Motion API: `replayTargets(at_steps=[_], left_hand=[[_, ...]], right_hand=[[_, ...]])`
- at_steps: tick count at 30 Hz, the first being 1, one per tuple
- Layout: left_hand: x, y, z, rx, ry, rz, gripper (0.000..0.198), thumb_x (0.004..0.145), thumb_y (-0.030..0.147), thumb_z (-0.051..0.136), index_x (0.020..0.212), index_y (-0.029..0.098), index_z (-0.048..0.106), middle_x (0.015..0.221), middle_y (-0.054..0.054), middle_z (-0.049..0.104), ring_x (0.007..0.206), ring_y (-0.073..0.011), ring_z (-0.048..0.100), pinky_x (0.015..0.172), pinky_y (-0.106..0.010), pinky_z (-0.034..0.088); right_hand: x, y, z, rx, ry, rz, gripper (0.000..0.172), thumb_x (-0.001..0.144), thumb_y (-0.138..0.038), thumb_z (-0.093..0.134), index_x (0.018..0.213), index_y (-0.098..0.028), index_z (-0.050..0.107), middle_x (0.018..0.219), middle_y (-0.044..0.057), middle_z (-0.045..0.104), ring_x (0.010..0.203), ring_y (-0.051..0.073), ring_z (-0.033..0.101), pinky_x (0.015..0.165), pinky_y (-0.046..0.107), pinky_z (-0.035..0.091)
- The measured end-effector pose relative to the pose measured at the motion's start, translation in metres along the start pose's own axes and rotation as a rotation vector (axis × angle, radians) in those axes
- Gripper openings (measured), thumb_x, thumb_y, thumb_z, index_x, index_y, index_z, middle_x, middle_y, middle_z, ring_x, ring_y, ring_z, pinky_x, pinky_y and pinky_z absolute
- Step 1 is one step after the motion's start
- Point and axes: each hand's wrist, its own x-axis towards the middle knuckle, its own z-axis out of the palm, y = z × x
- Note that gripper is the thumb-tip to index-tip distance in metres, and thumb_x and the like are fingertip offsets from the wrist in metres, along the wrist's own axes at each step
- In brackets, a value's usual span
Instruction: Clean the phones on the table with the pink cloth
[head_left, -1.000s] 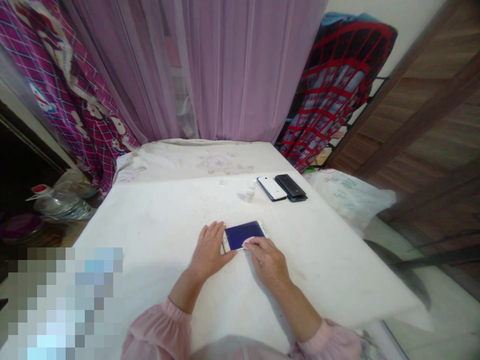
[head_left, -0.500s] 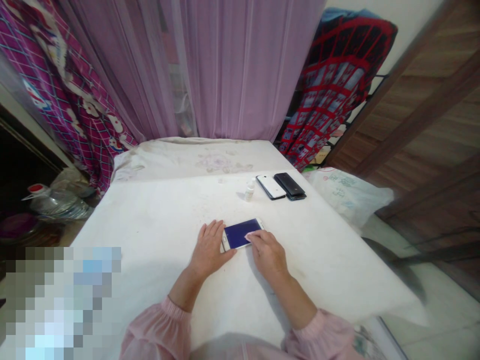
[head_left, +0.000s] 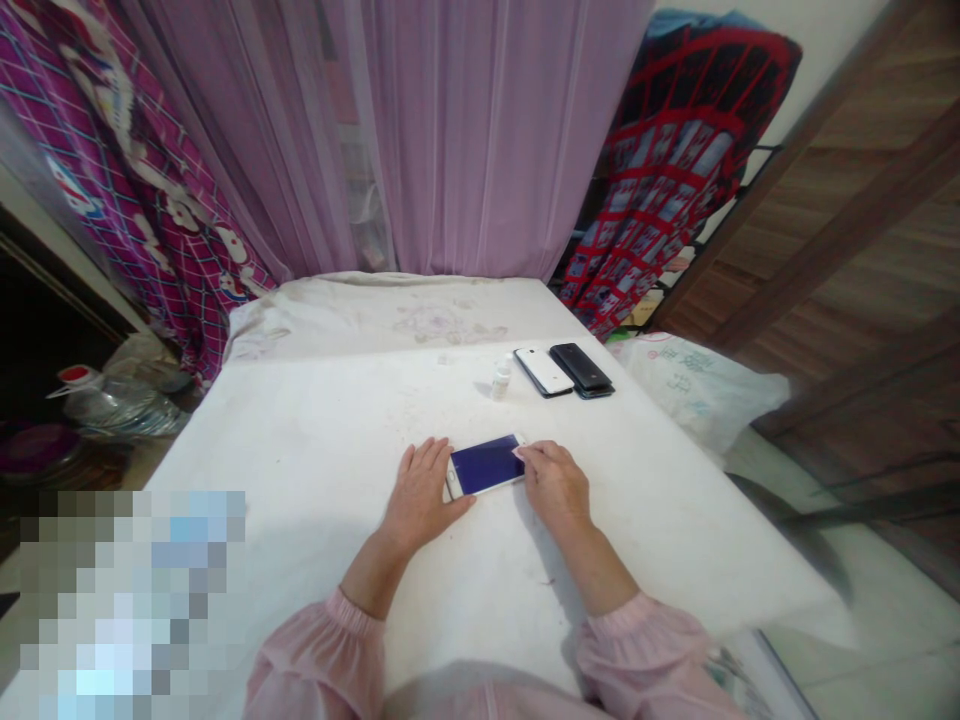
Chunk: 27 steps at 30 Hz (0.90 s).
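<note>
A white smartphone [head_left: 486, 466] with a lit deep-blue screen lies face up on the white tablecloth, slightly slanted. My left hand [head_left: 421, 492] braces its left end, thumb at the near edge and fingers by the far edge. At the right end, my right hand [head_left: 556, 484] is closed in a pinch on a small pale pink cloth [head_left: 519, 453], which touches the screen near its right edge. Most of the cloth is hidden by the fingers. Beyond the phone stands a small white bottle [head_left: 500, 382].
Near the table's right edge lie a white phone [head_left: 544, 371] and a stack of black phones [head_left: 582, 370]. A plastic bag [head_left: 690, 385] hangs past that edge. To the left is a large clear jug [head_left: 112, 400] with a red cap. Purple curtains [head_left: 480, 140] hang behind the table [head_left: 322, 420].
My right hand has slid right and slightly away from me across the screen with the cloth, to the phone's right end. My left hand stays at the left end.
</note>
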Motion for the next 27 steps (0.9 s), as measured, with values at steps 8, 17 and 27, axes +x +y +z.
replayTargets(at_steps=[8,17,27], left_hand=[[-0.001,-0.001,0.003,0.019,0.011,0.003,0.067,0.08,0.046,0.062,0.134,0.013,0.044,0.144,-0.016,0.044,0.137,-0.0316,0.035,0.113,-0.053,0.023],[0.001,0.0,0.002,0.009,0.011,0.003,0.064,0.081,0.048,0.059,0.135,0.017,0.044,0.144,-0.014,0.045,0.137,-0.0308,0.035,0.113,-0.053,0.023],[0.0,-0.001,0.004,0.009,0.039,0.014,0.062,0.081,0.048,0.06,0.133,0.018,0.044,0.144,-0.013,0.046,0.136,-0.0309,0.036,0.112,-0.053,0.024]], right_hand=[[-0.006,-0.038,0.002,0.135,-0.093,-0.158,0.03,0.085,-0.011,0.05,0.097,-0.028,0.073,0.096,0.001,0.069,0.088,0.017,0.059,0.074,0.025,0.048],[0.02,0.001,0.004,-0.086,-0.051,0.051,0.024,0.087,-0.019,0.053,0.088,-0.028,0.075,0.087,0.003,0.068,0.079,0.018,0.058,0.062,0.026,0.042],[0.012,-0.047,0.012,0.038,-0.095,-0.11,0.025,0.086,-0.014,0.054,0.093,-0.027,0.074,0.092,0.001,0.068,0.085,0.018,0.057,0.069,0.026,0.044]])
